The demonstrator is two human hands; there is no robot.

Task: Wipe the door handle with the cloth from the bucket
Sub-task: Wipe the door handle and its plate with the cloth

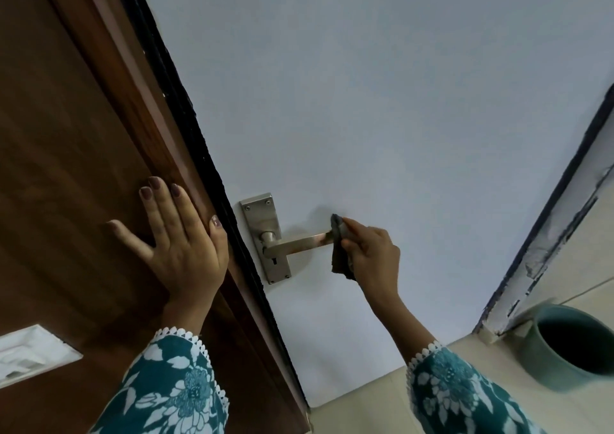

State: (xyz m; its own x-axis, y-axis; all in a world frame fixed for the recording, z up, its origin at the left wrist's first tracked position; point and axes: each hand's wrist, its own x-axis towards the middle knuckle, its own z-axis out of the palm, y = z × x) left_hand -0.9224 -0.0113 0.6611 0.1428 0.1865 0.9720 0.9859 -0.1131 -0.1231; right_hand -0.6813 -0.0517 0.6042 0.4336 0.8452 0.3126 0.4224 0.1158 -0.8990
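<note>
Currently right hand (372,254) pinches a dark cloth (339,246) between thumb and fingers, cloth pressed against the free end of the metal door handle (297,245) on the white door (365,101). Left hand (179,234) lies flat, fingers spread, on the brown wooden frame (83,168). Teal bucket (538,350) stands on the floor at lower right, well apart from the handle.

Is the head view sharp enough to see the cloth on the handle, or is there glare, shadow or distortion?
Head view: wide-angle tilt skews the white door and frame; soft, even light; a mild sheen on the door handle, no blown glare; a faint shadow above the cloth; the right hand is slightly soft but readable.
</note>
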